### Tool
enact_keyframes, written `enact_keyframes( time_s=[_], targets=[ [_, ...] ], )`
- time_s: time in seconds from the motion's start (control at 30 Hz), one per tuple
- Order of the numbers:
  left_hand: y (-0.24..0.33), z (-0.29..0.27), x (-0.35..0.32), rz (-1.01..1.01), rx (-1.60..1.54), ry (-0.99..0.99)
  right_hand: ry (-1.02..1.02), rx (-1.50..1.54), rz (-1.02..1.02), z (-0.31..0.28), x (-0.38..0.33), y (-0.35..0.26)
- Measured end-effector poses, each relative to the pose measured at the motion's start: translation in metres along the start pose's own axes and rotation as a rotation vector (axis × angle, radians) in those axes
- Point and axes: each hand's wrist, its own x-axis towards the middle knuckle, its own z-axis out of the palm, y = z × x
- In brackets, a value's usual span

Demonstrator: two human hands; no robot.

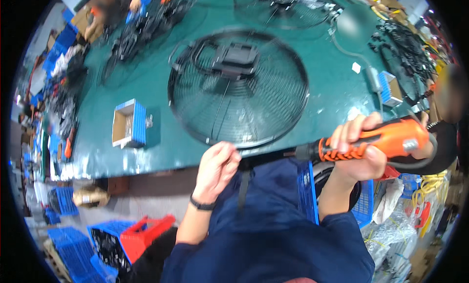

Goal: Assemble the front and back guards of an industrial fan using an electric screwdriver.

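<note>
Right grip: your right hand (359, 148) is clenched around the orange-and-black powered screwdriver (371, 141), fingers wrapped over its ribbed handle, thumb beneath.
Tool: you hold it roughly level above the table's near edge, its dark nose pointing left toward your other hand; a cable loops from its rear end.
Left grip: your left hand (216, 169) pinches its fingertips at the near rim of the round black wire fan guard (238, 87); you cannot tell from here what, if anything, sits between the fingers.
Fan guard: it lies flat on the green table (161, 136), a black motor bracket (235, 58) at its centre, its near rim just at the table's front edge.
Nearby: a small open blue-and-white cardboard box (129, 123) sits to the left of the guard; a second such box (390, 87) lies at the right.
Far side: more wire guards (283, 7) rest across the table, where another person's hands (93, 26) are at work.
</note>
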Motion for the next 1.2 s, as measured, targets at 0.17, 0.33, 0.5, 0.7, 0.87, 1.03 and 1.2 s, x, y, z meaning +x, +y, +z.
enact_keyframes(
  time_s=[0.17, 0.33, 0.5, 0.7, 0.87, 1.03, 1.2],
  targets=[
    [-0.025, 0.004, 0.001, -0.079, -0.154, -0.080, -0.211, -0.099, -0.132, 0.020, -0.011, 0.005],
    [-0.031, 0.011, -0.005, -0.103, 0.120, 0.141, -0.153, -0.040, -0.036, 0.026, -0.018, 0.004],
    [-0.036, 0.019, 0.002, -0.159, 0.051, -0.024, -0.138, 0.003, 0.033, 0.029, -0.021, 0.002],
    [-0.044, 0.024, 0.005, -0.154, 0.009, 0.025, -0.109, 0.007, -0.028, 0.025, -0.023, 0.012],
    [-0.043, 0.023, 0.008, -0.196, -0.116, -0.024, -0.100, 0.045, -0.015, 0.025, -0.026, 0.018],
    [-0.049, 0.022, 0.012, -0.238, -0.211, -0.119, -0.107, 0.043, 0.007, 0.025, -0.026, 0.020],
    [-0.051, 0.025, 0.011, -0.259, -0.250, -0.074, -0.124, 0.036, 0.025, 0.025, -0.028, 0.018]
  ],
)
